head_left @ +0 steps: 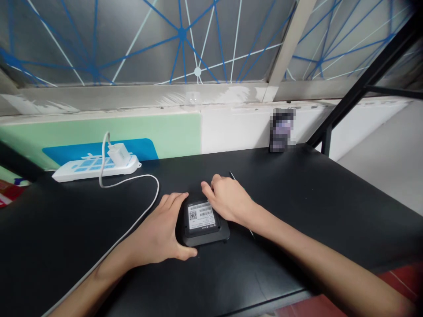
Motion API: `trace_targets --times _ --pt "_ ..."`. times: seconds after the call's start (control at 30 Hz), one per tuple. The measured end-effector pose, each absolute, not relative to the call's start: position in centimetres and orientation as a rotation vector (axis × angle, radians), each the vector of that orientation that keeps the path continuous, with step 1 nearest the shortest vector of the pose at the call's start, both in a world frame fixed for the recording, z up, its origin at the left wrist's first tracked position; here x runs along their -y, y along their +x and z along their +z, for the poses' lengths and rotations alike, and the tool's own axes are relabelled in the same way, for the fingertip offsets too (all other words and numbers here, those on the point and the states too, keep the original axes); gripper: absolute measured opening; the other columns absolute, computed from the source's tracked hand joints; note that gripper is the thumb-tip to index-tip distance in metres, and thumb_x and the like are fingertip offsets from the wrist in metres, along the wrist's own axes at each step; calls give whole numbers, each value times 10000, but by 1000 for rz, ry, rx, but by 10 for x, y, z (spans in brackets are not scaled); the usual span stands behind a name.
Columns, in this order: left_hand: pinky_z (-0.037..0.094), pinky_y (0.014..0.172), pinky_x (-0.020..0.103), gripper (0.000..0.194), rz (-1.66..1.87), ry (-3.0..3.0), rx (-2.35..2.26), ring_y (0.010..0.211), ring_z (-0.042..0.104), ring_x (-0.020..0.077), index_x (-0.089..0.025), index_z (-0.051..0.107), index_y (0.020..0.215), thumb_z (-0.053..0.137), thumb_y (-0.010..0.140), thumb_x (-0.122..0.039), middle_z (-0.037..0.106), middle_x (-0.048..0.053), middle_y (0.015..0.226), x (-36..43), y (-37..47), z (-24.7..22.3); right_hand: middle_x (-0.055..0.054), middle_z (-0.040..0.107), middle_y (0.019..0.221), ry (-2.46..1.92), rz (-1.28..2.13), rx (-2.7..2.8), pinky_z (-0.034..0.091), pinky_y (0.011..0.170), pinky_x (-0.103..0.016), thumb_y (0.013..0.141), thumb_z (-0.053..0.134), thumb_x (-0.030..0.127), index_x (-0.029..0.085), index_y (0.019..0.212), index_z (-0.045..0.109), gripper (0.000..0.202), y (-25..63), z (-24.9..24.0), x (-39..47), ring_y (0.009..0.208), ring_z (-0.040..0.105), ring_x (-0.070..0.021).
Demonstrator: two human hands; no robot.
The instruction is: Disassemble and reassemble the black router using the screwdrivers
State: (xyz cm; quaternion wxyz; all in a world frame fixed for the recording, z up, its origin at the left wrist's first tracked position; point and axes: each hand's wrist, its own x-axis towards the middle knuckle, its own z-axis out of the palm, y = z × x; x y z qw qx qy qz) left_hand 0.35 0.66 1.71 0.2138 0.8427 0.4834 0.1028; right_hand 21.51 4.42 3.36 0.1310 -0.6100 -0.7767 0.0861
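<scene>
A flat black device (206, 235) with rounded corners lies on the black table. A white label (202, 215) with a QR code and barcodes covers much of its upper face. My left hand (161, 231) holds the device from its left side, thumb at the near edge and fingers at the far edge. Over its far right corner, my right hand (229, 198) is closed with curled fingers; whether something is pinched in them is hidden. A thin pen-like rod (232, 175) lies beneath my right hand, its middle covered by the hand and wrist.
At the back left, a white power strip (66, 172) carries a plugged-in white charger (119, 154). Its white cable (145, 211) runs past my left forearm. A blurred upright object (281, 130) leans at the wall. A black metal frame (350, 99) rises at the right.
</scene>
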Motion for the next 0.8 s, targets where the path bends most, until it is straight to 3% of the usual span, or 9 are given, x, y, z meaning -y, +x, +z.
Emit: trace_targets --times 0.17,0.4,0.6,0.8 --pt "406 1163 580 1086 271 2332 -1340 1386 423 434 -109 373 1500 866 597 -455 477 202 1465 -6 4 18 -182 755 864 -1767 331 2225 486 679 -400 1032 298 466 114 899 650 515 218 34 -42 771 733 -303" --pt "421 1126 637 1048 372 2311 -1293 1352 456 449 -209 397 1479 881 583 -455 509 156 1417 -5 -1 16 -137 745 958 -1688 392 2237 523 765 -390 1039 355 468 153 906 635 442 227 35 -35 839 719 -259" --pt "436 1104 643 1025 386 2307 -1293 1331 479 450 -235 408 1471 877 581 -428 523 143 1392 -5 1 18 -137 667 1253 -1414 578 2325 528 1016 -440 1026 459 466 148 1209 616 399 244 32 -26 1128 680 -267" --pt "453 1090 624 1016 391 2291 -1276 1321 485 440 -236 405 1465 879 584 -416 519 138 1393 -4 0 19 -157 567 1420 -1220 730 2447 491 1123 -470 909 635 585 154 1430 500 689 266 32 -19 1330 560 -291"
